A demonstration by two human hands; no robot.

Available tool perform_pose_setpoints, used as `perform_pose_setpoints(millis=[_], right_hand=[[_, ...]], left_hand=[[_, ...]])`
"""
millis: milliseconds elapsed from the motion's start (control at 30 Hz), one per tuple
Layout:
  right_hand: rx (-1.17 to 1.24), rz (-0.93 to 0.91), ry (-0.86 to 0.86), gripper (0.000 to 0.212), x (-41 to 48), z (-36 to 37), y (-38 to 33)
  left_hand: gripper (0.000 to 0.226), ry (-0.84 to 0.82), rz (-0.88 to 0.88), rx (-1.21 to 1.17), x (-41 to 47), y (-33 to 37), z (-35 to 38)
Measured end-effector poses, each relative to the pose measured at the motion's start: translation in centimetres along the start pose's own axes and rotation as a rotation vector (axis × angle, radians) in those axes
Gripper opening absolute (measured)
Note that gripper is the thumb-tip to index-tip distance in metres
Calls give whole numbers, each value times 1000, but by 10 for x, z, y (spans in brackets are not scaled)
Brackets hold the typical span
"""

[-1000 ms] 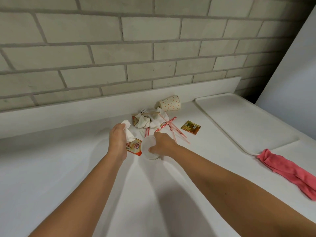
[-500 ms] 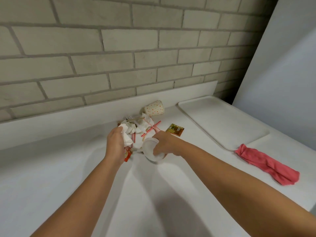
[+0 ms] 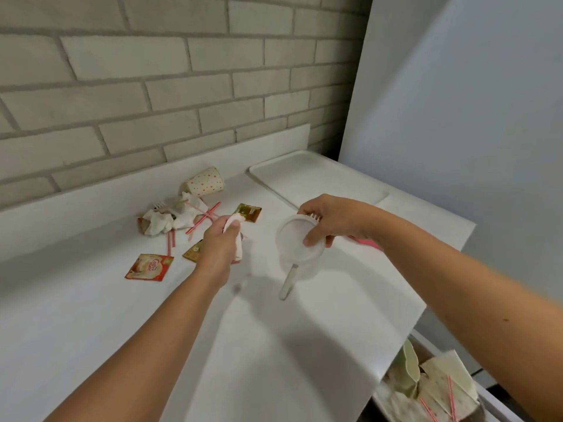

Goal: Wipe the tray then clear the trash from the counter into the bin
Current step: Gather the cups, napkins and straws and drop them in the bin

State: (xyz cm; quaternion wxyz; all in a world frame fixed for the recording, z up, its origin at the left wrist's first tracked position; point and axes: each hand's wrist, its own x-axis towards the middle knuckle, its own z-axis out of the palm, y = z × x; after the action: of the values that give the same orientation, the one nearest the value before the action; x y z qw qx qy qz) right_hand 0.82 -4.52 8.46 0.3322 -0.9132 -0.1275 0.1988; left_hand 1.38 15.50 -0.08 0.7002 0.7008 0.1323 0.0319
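My left hand (image 3: 221,242) grips a crumpled white napkin (image 3: 236,239) above the white counter (image 3: 106,315). My right hand (image 3: 332,219) holds a clear plastic lid (image 3: 297,240) together with a white plastic fork (image 3: 289,280) that hangs down beneath it. Behind the hands lies the trash: a dotted paper cup (image 3: 205,181) on its side, crumpled napkins (image 3: 166,219), red-and-white straws (image 3: 202,217) and sachets (image 3: 150,267). The white tray (image 3: 316,175) sits at the back right. The bin (image 3: 432,388), with trash inside, shows at the lower right below the counter edge.
A brick wall with a white backsplash runs behind the counter. A tall white panel (image 3: 457,117) stands to the right. A pink cloth (image 3: 367,242) peeks out behind my right wrist. A brown sachet (image 3: 249,212) lies near the tray.
Both hands have lifted off the trash pile and moved right, the right one carrying the lid and fork toward the counter edge. The view has swung right, bringing the bin into sight.
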Motion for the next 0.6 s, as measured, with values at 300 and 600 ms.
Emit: perform_pose_setpoints(millis=[300,600], right_hand=[[-93,92,-17,23,-70,-42,61],[-146,143,-27,19,-149,-69,131]], left_hand=[[40,-296,40,170,-52,6,106],[44,-572,185,272,-138,-14,210]])
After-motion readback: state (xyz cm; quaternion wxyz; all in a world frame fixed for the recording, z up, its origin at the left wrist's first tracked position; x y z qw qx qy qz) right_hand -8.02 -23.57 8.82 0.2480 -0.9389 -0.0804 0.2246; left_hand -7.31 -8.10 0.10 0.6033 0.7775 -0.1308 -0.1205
